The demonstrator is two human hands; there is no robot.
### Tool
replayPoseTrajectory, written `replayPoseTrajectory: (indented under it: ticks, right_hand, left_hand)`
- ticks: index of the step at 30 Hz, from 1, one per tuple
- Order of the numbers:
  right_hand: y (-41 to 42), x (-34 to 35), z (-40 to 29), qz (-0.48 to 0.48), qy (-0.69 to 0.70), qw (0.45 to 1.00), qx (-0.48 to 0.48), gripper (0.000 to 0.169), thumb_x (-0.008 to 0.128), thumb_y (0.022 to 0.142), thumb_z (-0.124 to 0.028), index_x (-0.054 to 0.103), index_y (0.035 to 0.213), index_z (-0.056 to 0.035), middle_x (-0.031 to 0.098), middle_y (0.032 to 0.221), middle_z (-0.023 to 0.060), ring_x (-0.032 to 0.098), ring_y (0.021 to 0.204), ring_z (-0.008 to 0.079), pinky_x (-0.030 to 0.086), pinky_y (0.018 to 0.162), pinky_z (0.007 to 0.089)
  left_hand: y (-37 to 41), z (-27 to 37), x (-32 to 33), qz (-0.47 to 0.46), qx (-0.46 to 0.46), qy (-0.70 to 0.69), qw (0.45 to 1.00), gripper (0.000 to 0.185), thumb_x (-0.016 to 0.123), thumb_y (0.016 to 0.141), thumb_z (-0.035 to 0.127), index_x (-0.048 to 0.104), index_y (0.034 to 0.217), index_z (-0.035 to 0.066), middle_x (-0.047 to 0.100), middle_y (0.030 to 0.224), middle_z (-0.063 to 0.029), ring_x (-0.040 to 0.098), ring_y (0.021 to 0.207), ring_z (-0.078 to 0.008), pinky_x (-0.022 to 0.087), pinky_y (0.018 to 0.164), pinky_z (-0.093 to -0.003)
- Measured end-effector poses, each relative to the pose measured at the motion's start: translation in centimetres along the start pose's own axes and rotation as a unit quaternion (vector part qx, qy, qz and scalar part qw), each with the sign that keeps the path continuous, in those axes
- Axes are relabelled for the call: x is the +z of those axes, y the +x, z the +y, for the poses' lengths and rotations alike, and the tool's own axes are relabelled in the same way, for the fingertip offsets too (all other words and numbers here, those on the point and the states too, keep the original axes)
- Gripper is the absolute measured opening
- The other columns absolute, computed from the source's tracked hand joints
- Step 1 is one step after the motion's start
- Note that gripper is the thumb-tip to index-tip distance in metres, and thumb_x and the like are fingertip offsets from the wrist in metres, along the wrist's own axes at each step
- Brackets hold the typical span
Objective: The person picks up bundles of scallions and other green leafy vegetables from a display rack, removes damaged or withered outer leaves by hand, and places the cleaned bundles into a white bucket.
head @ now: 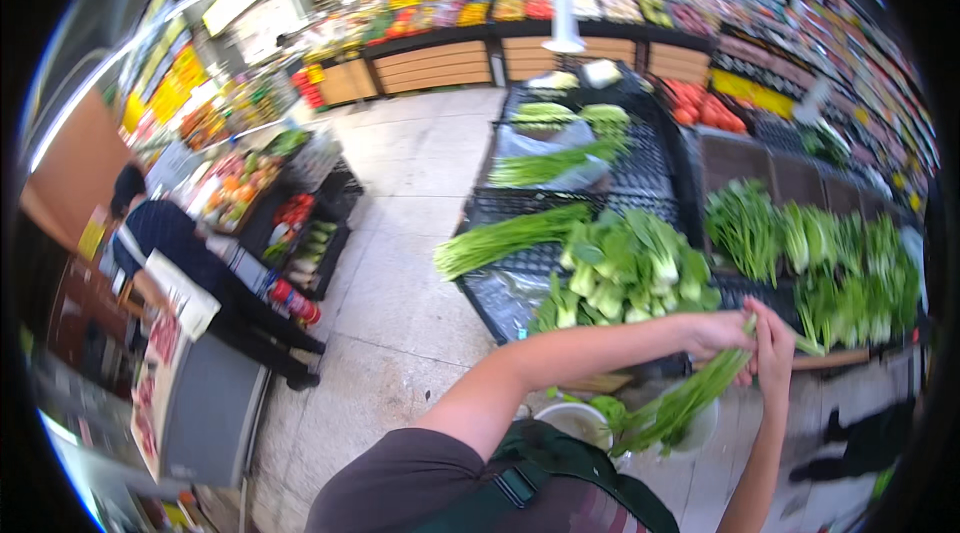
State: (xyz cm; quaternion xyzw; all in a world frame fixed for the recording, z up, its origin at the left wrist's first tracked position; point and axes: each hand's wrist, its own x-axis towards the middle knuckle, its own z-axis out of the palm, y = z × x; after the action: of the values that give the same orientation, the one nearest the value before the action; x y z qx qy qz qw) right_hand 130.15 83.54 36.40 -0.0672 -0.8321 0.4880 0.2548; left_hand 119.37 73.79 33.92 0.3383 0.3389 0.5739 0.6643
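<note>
Both my hands are together at the right, in front of the vegetable stand. My left hand [721,332] reaches across my body and closes around the stem end of a bunch of long-stemmed leafy greens [694,402]. Close beside it, my right hand [772,344] grips the same stems, its fingers pointing up. The leaves hang down to the left, over two pale buckets. The nearer bucket [574,413] has some leaves at its rim; the other bucket [705,428] is partly hidden behind the bunch. Part of a pale stem [808,344] sticks out past my right hand.
Bok choy [630,263] is heaped on the black stand, beside long thin green stalks [517,233]. More leafy greens [855,270] stand at the right. A person [172,255] is at a meat counter [210,398] on the left. Another person's legs [855,443] show at right.
</note>
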Motion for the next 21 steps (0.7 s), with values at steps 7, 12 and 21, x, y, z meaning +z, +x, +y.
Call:
replayPoseTrajectory:
  ticks: [7, 12, 21]
  right_hand:
    - [2.4, 5.9, -2.9, -0.107, 0.112, 0.988, -0.001, 0.032, 0.045, 0.09, -0.01, 0.048, 0.12, 0.0015, 0.056, 0.114, 0.0106, 0.056, 0.098, 0.0182, 0.043, 0.085, 0.028]
    - [-1.1, 8.1, -0.6, -0.172, 0.413, 0.872, 0.2, 0.053, 0.054, 0.088, -0.022, 0.031, 0.13, 0.0009, 0.052, 0.119, 0.0135, 0.055, 0.103, 0.0243, 0.045, 0.088, 0.0361]
    - [-0.4, 8.0, 1.4, -0.343, 0.345, 0.844, 0.227, 0.027, 0.056, 0.085, -0.02, 0.05, 0.101, 0.0018, 0.06, 0.085, 0.009, 0.06, 0.07, 0.0151, 0.051, 0.061, 0.0268]
  left_hand:
    - [-6.7, 0.8, -2.6, 0.092, 0.089, 0.03, 0.991, 0.021, 0.045, 0.092, 0.019, 0.048, 0.098, -0.001, 0.057, 0.079, -0.0109, 0.063, 0.067, -0.0224, 0.055, 0.059, -0.0335]
    - [-7.7, 2.8, -2.7, 0.149, 0.206, 0.028, 0.967, 0.027, 0.047, 0.091, 0.027, 0.058, 0.088, 0.003, 0.061, 0.085, -0.0101, 0.058, 0.078, -0.0187, 0.048, 0.067, -0.0313]
    - [-9.1, 1.3, -5.5, 0.156, 0.078, -0.12, 0.977, 0.037, 0.041, 0.093, 0.028, 0.039, 0.124, 0.007, 0.041, 0.131, -0.0146, 0.041, 0.119, -0.0334, 0.034, 0.1, -0.0494]
